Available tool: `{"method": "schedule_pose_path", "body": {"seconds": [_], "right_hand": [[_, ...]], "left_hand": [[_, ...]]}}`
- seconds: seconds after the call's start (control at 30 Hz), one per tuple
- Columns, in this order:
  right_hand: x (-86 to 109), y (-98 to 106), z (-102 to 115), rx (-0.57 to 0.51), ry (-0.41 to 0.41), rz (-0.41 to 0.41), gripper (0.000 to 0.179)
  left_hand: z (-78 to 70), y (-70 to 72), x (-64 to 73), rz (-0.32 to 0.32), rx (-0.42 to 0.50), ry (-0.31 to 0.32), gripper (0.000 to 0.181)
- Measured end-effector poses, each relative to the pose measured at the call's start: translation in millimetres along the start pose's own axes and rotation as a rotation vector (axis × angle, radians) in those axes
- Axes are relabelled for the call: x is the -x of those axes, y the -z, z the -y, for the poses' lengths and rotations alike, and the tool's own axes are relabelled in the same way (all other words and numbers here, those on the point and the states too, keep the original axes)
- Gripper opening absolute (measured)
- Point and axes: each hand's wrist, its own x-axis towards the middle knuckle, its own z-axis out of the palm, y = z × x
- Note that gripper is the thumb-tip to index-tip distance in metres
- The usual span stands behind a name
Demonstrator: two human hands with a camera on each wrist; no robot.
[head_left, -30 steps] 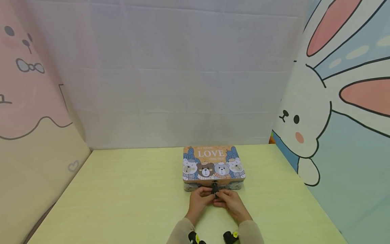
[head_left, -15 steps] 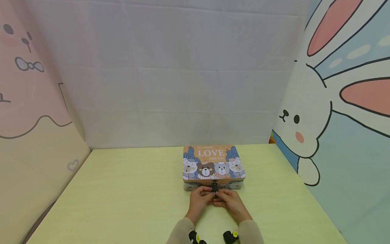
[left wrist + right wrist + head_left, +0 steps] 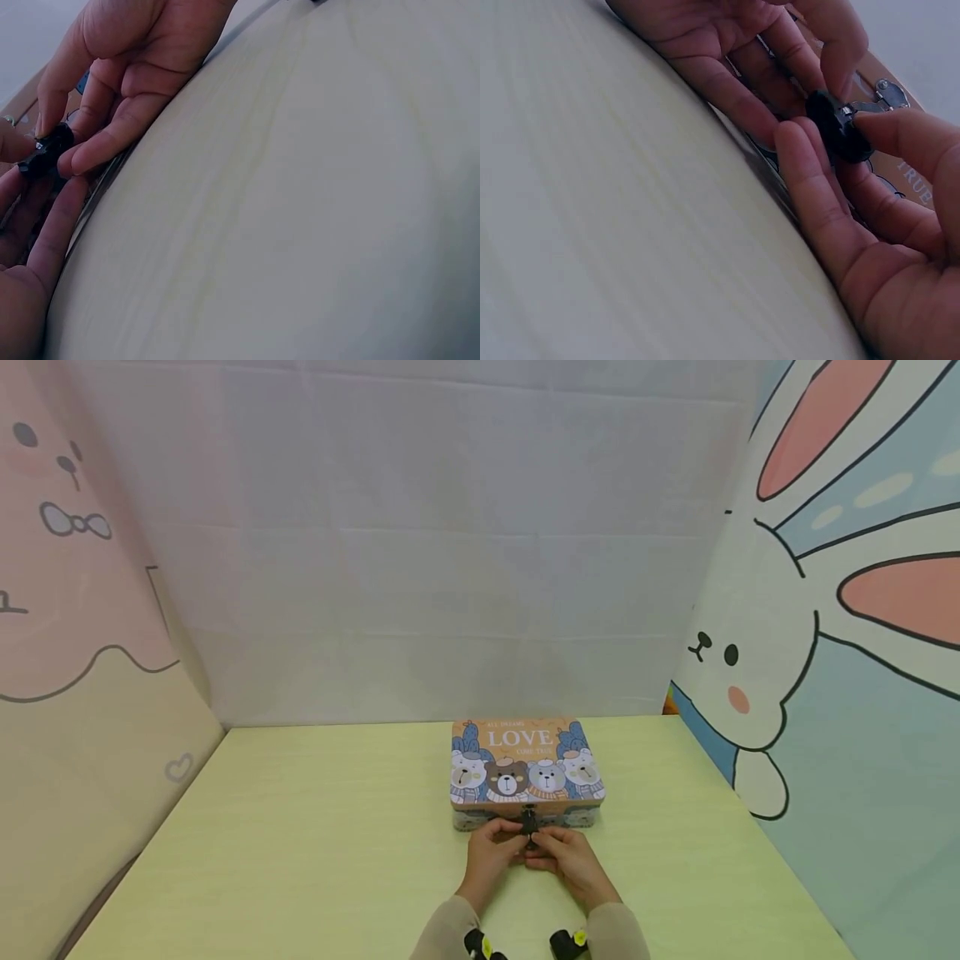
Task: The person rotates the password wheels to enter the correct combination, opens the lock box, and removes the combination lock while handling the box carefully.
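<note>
A tin box (image 3: 525, 768) printed with bears and the word LOVE lies lid down on the table, with a metal latch (image 3: 891, 93) at its front. A small black padlock (image 3: 832, 131) with a silvery part is at that latch. My left hand (image 3: 489, 853) pinches the padlock from the left, thumb and fingertips on it. From the right, my right hand (image 3: 572, 857) pinches it between thumb and fingers. In the left wrist view the padlock (image 3: 46, 150) shows between both hands' fingertips. Fingers hide part of it and of the box front.
The pale yellow table (image 3: 322, 827) spreads around the box. Behind it hangs a white cloth (image 3: 435, 543); cartoon-printed panels stand at the left and right. Black wrist devices (image 3: 567, 943) sit by the beige sleeves (image 3: 617, 932).
</note>
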Motion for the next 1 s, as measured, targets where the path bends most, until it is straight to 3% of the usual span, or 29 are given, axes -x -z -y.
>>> {"method": "schedule_pose_path", "body": {"seconds": [0.13,0.33,0.57,0.87,1.0], "right_hand": [[-0.3,-0.1,-0.1,-0.002,0.004,-0.005,0.016],[0.0,-0.3,0.5,-0.003,0.004,-0.001,0.017],[1.0,-0.6,1.3,0.001,0.004,0.001,0.018],[1.4,-0.4,0.7,-0.004,0.015,0.009,0.018],[0.9,-0.2,0.6,-0.003,0.019,0.009,0.016]], "left_hand": [[2.5,-0.4,-1.6,-0.022,-0.060,-0.019,0.018],[37.7,-2.7,-17.0,-0.045,-0.089,-0.020,0.017],[11.2,-3.9,-4.8,-0.050,-0.066,-0.029,0.017],[8.3,-0.2,-3.8,0.015,0.025,-0.016,0.016],[17.9,-0.4,-8.2,0.029,0.054,-0.003,0.015]]}}
